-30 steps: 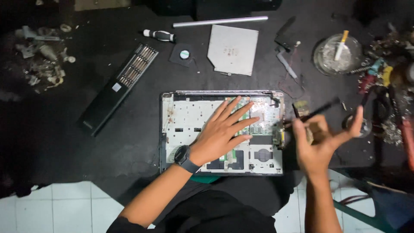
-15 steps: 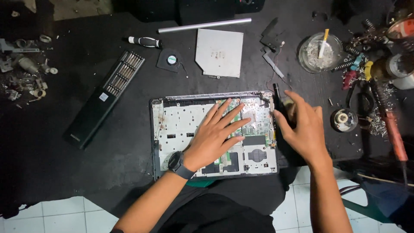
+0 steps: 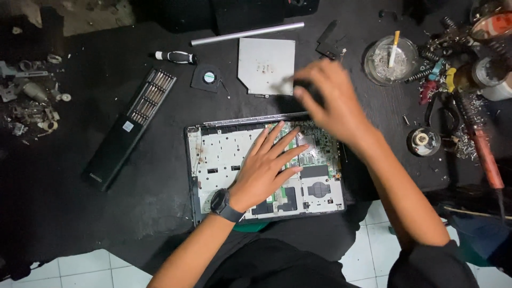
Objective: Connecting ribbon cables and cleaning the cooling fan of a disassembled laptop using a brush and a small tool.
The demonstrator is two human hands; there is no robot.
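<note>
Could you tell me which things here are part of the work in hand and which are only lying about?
In hand: opened laptop under left hand; right hand over grey drive.
Lying about: fan, bit case, ashtray, soldering iron.

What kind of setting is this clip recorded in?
Likely an informal electronics repair spot: an opened laptop chassis lies on a black mat under the left hand, with a screwdriver bit set, a loose cooling fan and a soldering iron around it.
</note>
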